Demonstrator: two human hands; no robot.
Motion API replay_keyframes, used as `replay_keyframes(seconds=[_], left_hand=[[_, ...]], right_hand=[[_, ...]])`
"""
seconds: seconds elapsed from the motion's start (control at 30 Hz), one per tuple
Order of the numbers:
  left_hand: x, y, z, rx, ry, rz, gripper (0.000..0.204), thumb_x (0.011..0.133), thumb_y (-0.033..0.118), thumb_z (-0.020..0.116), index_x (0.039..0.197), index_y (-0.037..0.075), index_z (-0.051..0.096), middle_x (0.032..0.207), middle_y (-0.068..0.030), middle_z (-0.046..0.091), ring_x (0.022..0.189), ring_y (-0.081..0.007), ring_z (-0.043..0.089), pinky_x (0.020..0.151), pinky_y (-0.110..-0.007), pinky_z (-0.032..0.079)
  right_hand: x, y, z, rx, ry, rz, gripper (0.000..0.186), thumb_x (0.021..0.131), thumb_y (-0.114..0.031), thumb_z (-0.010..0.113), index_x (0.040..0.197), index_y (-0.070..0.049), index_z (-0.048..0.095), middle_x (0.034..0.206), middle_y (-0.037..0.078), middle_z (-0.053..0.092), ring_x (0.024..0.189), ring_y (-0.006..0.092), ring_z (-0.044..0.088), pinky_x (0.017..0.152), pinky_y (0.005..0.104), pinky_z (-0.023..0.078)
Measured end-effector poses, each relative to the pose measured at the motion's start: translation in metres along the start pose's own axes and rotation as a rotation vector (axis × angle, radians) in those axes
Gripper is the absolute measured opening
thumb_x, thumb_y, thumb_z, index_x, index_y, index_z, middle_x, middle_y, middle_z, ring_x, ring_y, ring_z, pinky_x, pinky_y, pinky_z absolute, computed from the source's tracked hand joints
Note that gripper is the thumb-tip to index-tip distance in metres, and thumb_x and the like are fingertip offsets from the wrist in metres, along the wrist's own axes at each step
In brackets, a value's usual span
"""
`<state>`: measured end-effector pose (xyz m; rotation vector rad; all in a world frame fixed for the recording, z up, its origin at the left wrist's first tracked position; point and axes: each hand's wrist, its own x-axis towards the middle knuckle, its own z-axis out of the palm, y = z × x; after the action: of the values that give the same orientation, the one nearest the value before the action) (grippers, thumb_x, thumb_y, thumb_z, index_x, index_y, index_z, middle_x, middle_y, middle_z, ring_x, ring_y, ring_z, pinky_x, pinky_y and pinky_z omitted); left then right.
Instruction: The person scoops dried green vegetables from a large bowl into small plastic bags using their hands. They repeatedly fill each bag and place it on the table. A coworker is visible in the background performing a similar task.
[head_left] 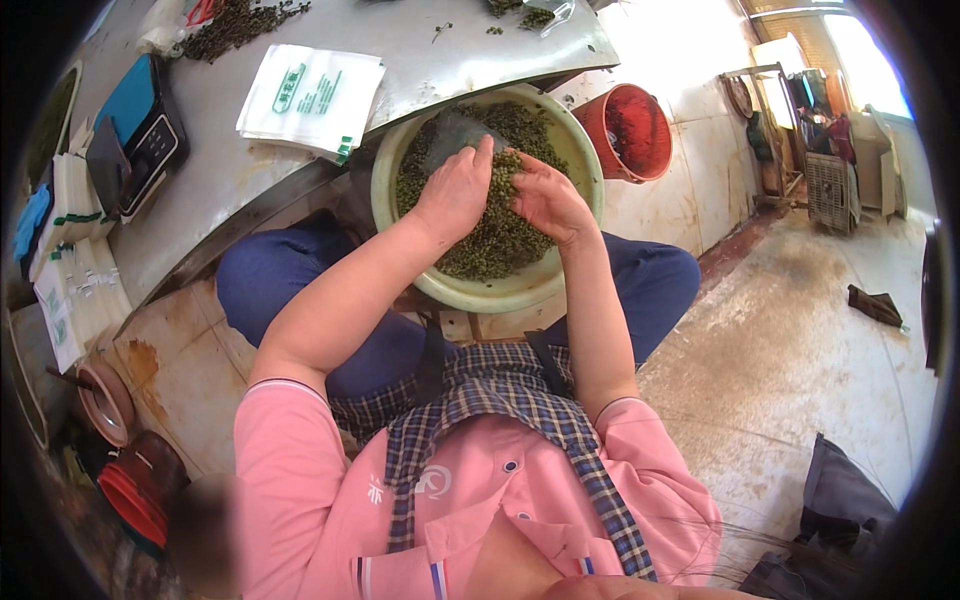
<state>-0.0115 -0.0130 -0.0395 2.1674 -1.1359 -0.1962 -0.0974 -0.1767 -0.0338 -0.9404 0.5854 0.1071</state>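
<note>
A pale green basin (520,292) rests on my lap, filled with small green-brown dried leaves or pods (500,245). My left hand (455,190) reaches into the basin and grips a clear plastic bag (450,135) at the basin's far side. My right hand (545,200) sits beside it, fingers curled around a pinch of the green bits close to the bag's mouth. Both forearms come in from below, over my blue trousers and checked apron.
A grey metal table (400,50) lies beyond the basin, with a stack of white printed bags (310,95), a blue scale (145,125) and loose green bits. A red bucket (630,130) stands to the right. Boxes and red containers sit at left.
</note>
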Motion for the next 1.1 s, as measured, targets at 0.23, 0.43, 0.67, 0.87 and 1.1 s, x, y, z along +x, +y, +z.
replay_keyframes(seconds=[0.23,0.43,0.67,0.87,1.1], left_hand=[[-0.010,0.022,0.008,0.028,0.018,0.132,0.055,0.083,0.000,0.053,0.138,-0.002,0.044,0.090,-0.0148,0.059,0.086,-0.0339,0.064,0.075,-0.042,0.054],[0.003,-0.002,-0.001,-0.024,0.035,-0.072,0.052,0.085,0.000,0.052,0.136,-0.002,0.045,0.096,-0.0173,0.062,0.089,-0.0347,0.064,0.074,-0.044,0.054],[-0.014,0.033,0.002,0.014,0.030,0.214,0.049,0.082,0.000,0.054,0.131,-0.004,0.051,0.091,-0.0169,0.063,0.080,-0.0309,0.066,0.073,-0.040,0.054],[0.001,0.008,-0.014,-0.260,0.015,-0.083,0.044,0.085,0.002,0.057,0.129,0.000,0.055,0.093,-0.0190,0.062,0.085,-0.0395,0.063,0.076,-0.047,0.052],[0.000,0.017,-0.024,-0.464,-0.018,0.062,0.057,0.084,0.005,0.063,0.138,0.003,0.048,0.095,-0.0151,0.057,0.087,-0.0322,0.061,0.080,-0.041,0.051]], right_hand=[[0.010,0.009,0.020,-0.973,0.576,-0.297,0.026,0.081,-0.018,0.075,0.095,0.003,0.068,0.076,0.003,0.067,0.070,0.0075,0.056,0.060,0.0276,0.046],[-0.008,-0.009,0.020,-0.213,0.098,-0.075,0.036,0.089,-0.014,0.069,0.120,0.002,0.062,0.089,0.003,0.068,0.079,0.0077,0.063,0.066,0.0247,0.053],[0.008,0.007,0.011,-1.050,0.530,-0.301,0.036,0.079,-0.022,0.077,0.102,0.003,0.066,0.085,0.013,0.070,0.078,0.0186,0.066,0.069,0.0334,0.053],[-0.010,-0.013,0.015,-0.681,0.212,-0.157,0.033,0.082,-0.017,0.073,0.108,0.001,0.064,0.086,0.007,0.068,0.076,0.0127,0.062,0.066,0.0286,0.050],[0.007,0.005,0.001,-0.557,0.338,-0.053,0.017,0.081,-0.005,0.067,0.097,-0.003,0.063,0.086,0.005,0.067,0.073,0.0153,0.063,0.063,0.0328,0.051]])
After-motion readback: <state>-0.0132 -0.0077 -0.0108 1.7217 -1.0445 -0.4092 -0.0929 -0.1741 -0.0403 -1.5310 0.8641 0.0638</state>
